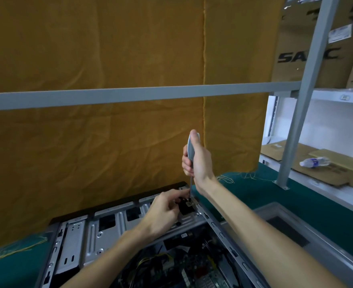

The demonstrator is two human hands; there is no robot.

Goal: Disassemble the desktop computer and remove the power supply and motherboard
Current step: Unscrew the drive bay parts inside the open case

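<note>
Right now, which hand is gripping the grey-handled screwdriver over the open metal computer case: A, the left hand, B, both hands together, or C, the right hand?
C: the right hand is wrapped round the grey-handled screwdriver, held upright, while the left hand pinches a small black part at its tip.

A green-covered bench point(254, 190) carries the open computer case point(109, 227).

Head camera looks forward and down – close over the open computer case point(113, 229).

Bare arms, no sleeves
Left hand point(163, 213) and right hand point(198, 161): both forearms uncovered, no gloves, rings or watch.
</note>
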